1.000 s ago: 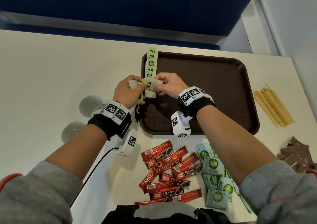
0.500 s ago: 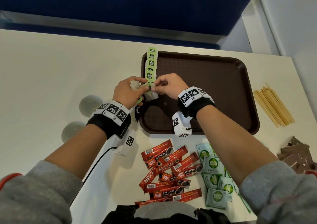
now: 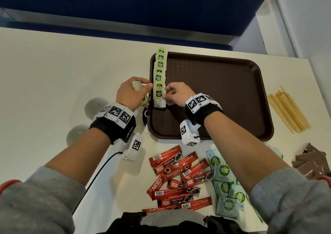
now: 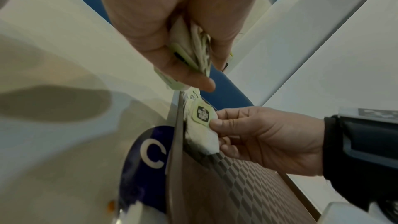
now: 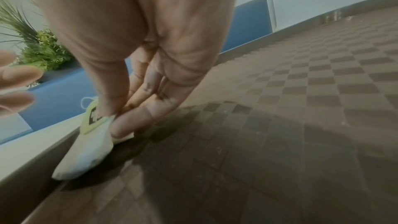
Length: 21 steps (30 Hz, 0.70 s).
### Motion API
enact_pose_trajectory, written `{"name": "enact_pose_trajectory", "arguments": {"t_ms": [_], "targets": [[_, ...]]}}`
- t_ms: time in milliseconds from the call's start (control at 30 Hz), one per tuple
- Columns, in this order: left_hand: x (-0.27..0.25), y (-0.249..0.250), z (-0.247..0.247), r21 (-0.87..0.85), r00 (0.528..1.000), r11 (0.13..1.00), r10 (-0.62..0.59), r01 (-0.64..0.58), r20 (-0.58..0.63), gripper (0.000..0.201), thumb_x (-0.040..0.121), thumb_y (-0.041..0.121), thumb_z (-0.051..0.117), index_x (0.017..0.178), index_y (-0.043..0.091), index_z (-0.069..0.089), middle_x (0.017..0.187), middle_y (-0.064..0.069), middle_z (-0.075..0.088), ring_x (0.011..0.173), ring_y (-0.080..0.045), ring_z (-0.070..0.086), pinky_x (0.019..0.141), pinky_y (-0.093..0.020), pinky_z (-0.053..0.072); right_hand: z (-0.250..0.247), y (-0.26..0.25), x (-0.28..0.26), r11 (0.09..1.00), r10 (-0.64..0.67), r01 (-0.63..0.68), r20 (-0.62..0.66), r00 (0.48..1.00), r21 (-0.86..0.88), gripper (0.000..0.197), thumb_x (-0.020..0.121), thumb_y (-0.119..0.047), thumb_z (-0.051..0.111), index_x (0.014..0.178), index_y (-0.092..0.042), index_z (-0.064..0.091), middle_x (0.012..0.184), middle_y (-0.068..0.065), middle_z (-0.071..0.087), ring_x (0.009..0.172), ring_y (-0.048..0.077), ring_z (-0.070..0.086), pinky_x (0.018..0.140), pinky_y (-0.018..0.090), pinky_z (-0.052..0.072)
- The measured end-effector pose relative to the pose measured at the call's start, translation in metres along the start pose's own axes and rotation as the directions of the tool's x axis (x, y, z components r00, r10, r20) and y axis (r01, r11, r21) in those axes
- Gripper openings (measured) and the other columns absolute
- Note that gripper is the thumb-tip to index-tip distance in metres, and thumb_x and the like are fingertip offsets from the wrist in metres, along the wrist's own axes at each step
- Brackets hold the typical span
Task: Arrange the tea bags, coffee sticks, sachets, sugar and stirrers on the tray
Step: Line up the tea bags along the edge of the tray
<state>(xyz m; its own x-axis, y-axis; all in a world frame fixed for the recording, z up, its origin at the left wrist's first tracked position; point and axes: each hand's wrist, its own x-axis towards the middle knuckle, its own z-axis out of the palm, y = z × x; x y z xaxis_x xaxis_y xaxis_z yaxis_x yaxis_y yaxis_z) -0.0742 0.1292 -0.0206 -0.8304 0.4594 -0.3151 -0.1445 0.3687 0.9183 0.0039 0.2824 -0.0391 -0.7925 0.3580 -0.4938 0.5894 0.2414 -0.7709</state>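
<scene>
A row of green-tagged tea bags (image 3: 160, 70) runs along the left edge of the brown tray (image 3: 223, 97). My right hand (image 3: 174, 95) pinches the nearest tea bag (image 3: 159, 99) (image 4: 201, 123) (image 5: 90, 144) by its tag, and the bag lies on the tray floor at the row's near end. My left hand (image 3: 133, 95) hovers just left of the tray and grips a bunch of tea bags (image 3: 137, 86) (image 4: 193, 52) in its curled fingers.
Red coffee sticks (image 3: 179, 176) and green-white sachets (image 3: 225, 185) lie on the table in front of the tray. Wooden stirrers (image 3: 288, 111) lie to its right, brown sugar packets (image 3: 311, 162) at the far right. A blue sticker (image 4: 148, 156) sits by the tray's left rim.
My right hand has carried one tea bag from between the hands down onto the tray at the near end of the row. The left hand stays put with its bunch.
</scene>
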Motion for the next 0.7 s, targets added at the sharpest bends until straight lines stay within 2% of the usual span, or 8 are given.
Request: {"name": "enact_pose_trajectory", "arguments": {"t_ms": [100, 200, 400, 500, 600, 700], "targets": [[0.0003, -0.0006, -0.0003, -0.008, 1.000, 1.000, -0.014, 0.014, -0.005, 0.010, 0.084, 0.023, 0.071, 0.080, 0.026, 0.062, 0.068, -0.002, 0.062, 0.063, -0.026, 0.066, 0.066, -0.045, 0.060, 0.0004, 0.0012, 0.0028, 1.000, 0.016, -0.017, -0.046, 0.999, -0.025, 0.015, 0.083, -0.007, 0.069, 0.080, -0.016, 0.058, 0.083, 0.010, 0.069, 0.071, 0.020, 0.068, 0.076, 0.032, 0.059], [-0.0006, -0.0003, 0.0001, -0.012, 1.000, 1.000, -0.025, 0.025, -0.006, 0.011, 0.084, 0.022, 0.072, 0.081, 0.026, 0.062, 0.066, -0.001, 0.061, 0.061, -0.023, 0.064, 0.065, -0.046, 0.060, 0.0011, 0.0011, 0.0035, 0.999, 0.035, -0.036, -0.071, 0.997, -0.022, 0.018, 0.080, -0.005, 0.071, 0.079, -0.017, 0.058, 0.077, 0.006, 0.068, 0.078, 0.025, 0.071, 0.081, 0.038, 0.058], [0.0005, 0.0018, -0.0001, -0.014, 0.999, 0.999, -0.032, 0.032, 0.001, 0.011, 0.083, 0.022, 0.072, 0.082, 0.026, 0.062, 0.069, -0.001, 0.063, 0.063, -0.024, 0.065, 0.067, -0.047, 0.060, 0.0026, -0.0005, 0.0037, 0.997, 0.071, -0.067, -0.105, 0.992, 0.044, 0.024, 0.076, 0.004, 0.072, 0.078, -0.015, 0.058, 0.069, 0.004, 0.061, 0.074, 0.023, 0.067, 0.077, 0.038, 0.059], [0.0014, 0.0008, 0.0009, -0.009, 0.999, 0.999, -0.040, 0.040, 0.002, 0.012, 0.082, 0.021, 0.072, 0.084, 0.026, 0.062, 0.074, -0.005, 0.066, 0.064, -0.024, 0.066, 0.067, -0.045, 0.060, 0.0039, -0.0025, 0.0028, 0.996, 0.076, -0.070, -0.107, 0.991, 0.056, 0.023, 0.075, 0.004, 0.072, 0.086, -0.011, 0.059, 0.069, 0.004, 0.061, 0.074, 0.022, 0.067, 0.076, 0.038, 0.059], [0.0017, -0.0010, 0.0012, 0.002, 0.998, 0.998, -0.057, 0.057, 0.012, 0.015, 0.081, 0.018, 0.071, 0.087, 0.026, 0.061, 0.086, -0.011, 0.070, 0.065, -0.022, 0.066, 0.067, -0.041, 0.060, 0.0048, -0.0032, 0.0019, 0.996, 0.074, -0.068, -0.104, 0.992, 0.063, 0.025, 0.074, 0.004, 0.073, 0.092, -0.008, 0.060, 0.069, 0.004, 0.061, 0.074, 0.022, 0.067, 0.077, 0.037, 0.059], [0.0020, -0.0026, 0.0022, 0.001, 0.996, 0.997, -0.082, 0.082, 0.020, 0.019, 0.079, 0.013, 0.068, 0.093, 0.025, 0.061, 0.087, -0.008, 0.070, 0.068, -0.020, 0.067, 0.070, -0.041, 0.060, 0.0052, -0.0020, 0.0006, 0.996, 0.076, -0.070, -0.109, 0.991, 0.056, 0.027, 0.074, 0.004, 0.074, 0.094, -0.007, 0.060, 0.068, 0.003, 0.060, 0.071, 0.021, 0.066, 0.078, 0.038, 0.059]]}}
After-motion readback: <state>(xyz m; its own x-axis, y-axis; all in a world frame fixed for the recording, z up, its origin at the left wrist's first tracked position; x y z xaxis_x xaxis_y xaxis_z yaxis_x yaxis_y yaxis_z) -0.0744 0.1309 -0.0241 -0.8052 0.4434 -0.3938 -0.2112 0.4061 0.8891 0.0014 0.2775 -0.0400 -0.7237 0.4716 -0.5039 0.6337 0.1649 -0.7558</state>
